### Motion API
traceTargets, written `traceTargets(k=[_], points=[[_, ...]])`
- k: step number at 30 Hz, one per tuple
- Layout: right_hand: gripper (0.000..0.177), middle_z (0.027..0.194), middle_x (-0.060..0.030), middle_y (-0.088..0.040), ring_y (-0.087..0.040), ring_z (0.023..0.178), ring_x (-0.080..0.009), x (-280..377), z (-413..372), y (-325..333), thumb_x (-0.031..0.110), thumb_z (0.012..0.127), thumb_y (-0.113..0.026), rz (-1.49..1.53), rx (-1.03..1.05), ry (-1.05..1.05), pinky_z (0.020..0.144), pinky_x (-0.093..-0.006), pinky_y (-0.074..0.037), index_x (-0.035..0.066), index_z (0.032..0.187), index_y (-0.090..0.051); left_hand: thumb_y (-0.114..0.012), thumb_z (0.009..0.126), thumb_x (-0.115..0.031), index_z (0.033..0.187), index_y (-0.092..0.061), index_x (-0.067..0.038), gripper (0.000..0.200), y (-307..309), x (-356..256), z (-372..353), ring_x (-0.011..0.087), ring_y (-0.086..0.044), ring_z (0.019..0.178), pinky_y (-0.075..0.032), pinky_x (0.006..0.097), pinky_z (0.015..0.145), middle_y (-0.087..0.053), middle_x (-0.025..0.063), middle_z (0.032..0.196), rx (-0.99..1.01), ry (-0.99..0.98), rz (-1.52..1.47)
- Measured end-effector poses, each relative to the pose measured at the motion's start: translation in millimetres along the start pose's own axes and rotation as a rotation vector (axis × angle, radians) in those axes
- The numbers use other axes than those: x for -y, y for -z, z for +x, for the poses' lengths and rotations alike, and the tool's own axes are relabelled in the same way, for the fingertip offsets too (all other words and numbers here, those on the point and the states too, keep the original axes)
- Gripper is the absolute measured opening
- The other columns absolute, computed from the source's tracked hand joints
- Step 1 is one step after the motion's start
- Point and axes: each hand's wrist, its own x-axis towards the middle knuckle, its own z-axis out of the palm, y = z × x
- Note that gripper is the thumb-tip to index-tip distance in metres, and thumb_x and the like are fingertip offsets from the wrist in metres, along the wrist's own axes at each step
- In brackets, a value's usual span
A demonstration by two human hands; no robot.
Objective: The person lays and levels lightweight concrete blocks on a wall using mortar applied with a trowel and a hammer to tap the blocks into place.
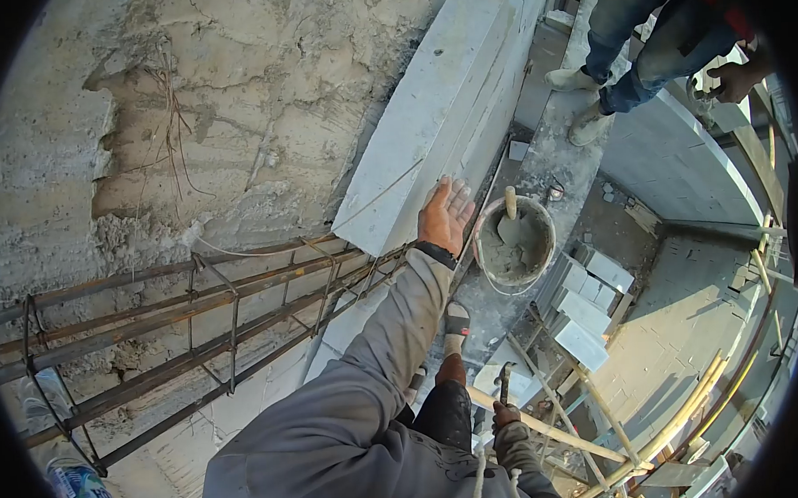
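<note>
My left hand point(446, 216) is open beside the end of a long pale block wall point(416, 128), its palm turned partly up and nothing in it. Whether it touches the block I cannot tell. Lower down, my right hand point(506, 413) is closed around the handle of a hammer point(506, 378), whose head points up. Right of my left hand stands a bucket of grey mortar point(528, 257); a trowel point(510, 204) with a wooden handle lies in it. A thin string crosses the block near my left fingers.
A rebar cage point(232, 296) runs along the left to the block's end. Another person point(636, 69) stands at the upper right, one hand point(737, 81) holding something. Loose blocks point(588, 303) and wooden poles point(616, 422) are at the right. A plastic bottle point(85, 494) is at the lower left.
</note>
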Motion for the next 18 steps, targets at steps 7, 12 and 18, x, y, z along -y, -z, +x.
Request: traceTargets(k=[7,12,18], points=[[0.032,0.060,-0.0099,-0.052,-0.047,0.042,-0.0226,-29,2,12,0.033,0.080,-0.060,-0.065,-0.064,0.002,0.038,-0.0384,-0.036,0.001,0.085,-0.055,-0.057,0.083,-0.046,0.137,-0.028,-0.009,0.071,-7,-24,1,0.0187,-0.031,0.128,-0.027,0.0352,0.102,-0.032,0.0048,0.139,0.015,-0.025,-0.159],[0.024,0.055,-0.0049,-0.047,-0.043,0.041,-0.0196,-16,-29,17,0.026,0.079,-0.061,-0.028,-0.094,-0.036,0.038,-0.0359,-0.035,0.005,0.084,-0.053,-0.055,0.086,-0.043,0.134,-0.033,-0.010,0.063,-7,-29,16,0.0140,-0.038,0.123,-0.032,0.0320,0.099,-0.037,-0.0004,0.137,-0.026,-0.043,-0.260],[0.024,0.055,-0.0052,-0.047,-0.044,0.041,-0.0201,-23,-23,18,0.028,0.080,-0.060,-0.059,-0.113,0.010,0.037,-0.0360,-0.034,0.006,0.087,-0.053,-0.052,0.088,-0.039,0.131,-0.038,-0.011,0.053,-18,-26,14,0.0139,-0.041,0.120,-0.034,0.0321,0.097,-0.039,-0.0019,0.136,-0.067,-0.084,-0.333]])
